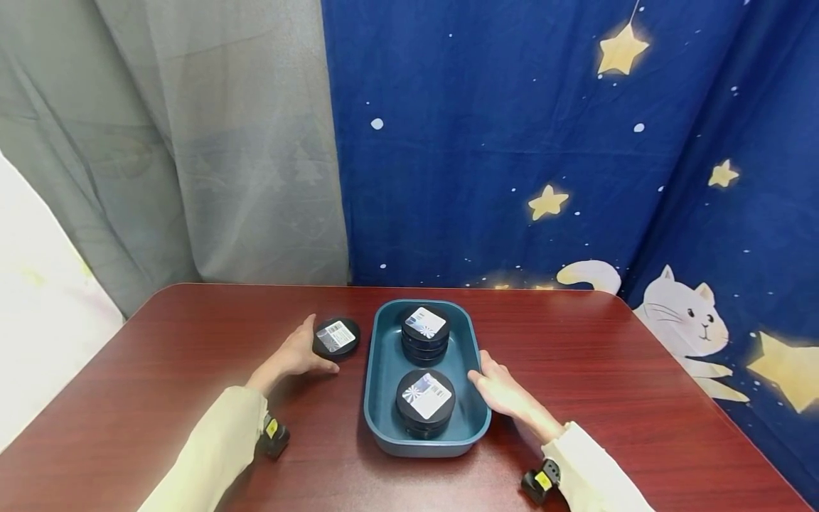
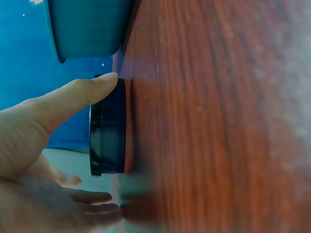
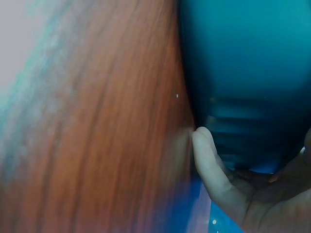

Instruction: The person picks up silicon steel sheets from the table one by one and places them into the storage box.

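Observation:
A flat, round black container (image 1: 335, 337) with a silver-and-white barcode label lies on the table left of a blue rectangular tray (image 1: 377, 377). My left hand (image 1: 301, 353) surrounds its left side with fingers apart. In the left wrist view, the thumb (image 2: 92, 90) reaches along the container's edge (image 2: 109, 131), while the other fingers stretch out beyond its opposite side. My right hand (image 1: 502, 387) holds the tray's right wall, thumb over the rim and fingers outside. In the right wrist view, one finger (image 3: 209, 160) lies low against the tray wall (image 3: 248, 63).
Inside the tray stand two stacks of similar labelled black containers, a far stack (image 1: 425, 334) and a near stack (image 1: 425, 402). The reddish-brown wooden table (image 1: 614, 398) ends at a grey curtain (image 1: 256, 142) and a blue star-patterned curtain (image 1: 480, 142).

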Tool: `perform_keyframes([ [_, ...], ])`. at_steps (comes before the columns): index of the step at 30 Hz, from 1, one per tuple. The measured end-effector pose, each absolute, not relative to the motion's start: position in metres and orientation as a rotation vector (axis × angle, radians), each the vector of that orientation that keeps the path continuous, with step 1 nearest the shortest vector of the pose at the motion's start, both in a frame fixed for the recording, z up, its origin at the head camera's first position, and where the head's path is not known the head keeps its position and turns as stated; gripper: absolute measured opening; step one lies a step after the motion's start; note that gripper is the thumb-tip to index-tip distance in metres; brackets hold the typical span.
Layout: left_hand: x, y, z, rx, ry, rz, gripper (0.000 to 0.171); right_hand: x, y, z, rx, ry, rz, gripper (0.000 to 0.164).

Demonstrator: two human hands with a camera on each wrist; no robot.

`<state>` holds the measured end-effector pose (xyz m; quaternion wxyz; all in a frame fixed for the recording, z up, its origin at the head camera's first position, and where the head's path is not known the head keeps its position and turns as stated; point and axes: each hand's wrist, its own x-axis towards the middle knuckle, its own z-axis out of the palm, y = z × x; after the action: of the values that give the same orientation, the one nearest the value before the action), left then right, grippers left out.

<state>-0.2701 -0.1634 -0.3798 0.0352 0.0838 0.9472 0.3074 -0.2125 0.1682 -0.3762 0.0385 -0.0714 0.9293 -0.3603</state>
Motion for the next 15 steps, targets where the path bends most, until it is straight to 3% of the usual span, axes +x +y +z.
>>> perform_keyframes([
  [5,-0.273,-0.162,-0.383,0.235,2.903,0.863,0.11,-0.212,0.167,-0.377,-0.224,2.85,-1.105,0.031],
  [15,-0.283,-0.157,-0.384,0.329,2.954,0.763,0.096,-0.213,0.168,-0.376,-0.218,2.863,-1.091,0.031],
])
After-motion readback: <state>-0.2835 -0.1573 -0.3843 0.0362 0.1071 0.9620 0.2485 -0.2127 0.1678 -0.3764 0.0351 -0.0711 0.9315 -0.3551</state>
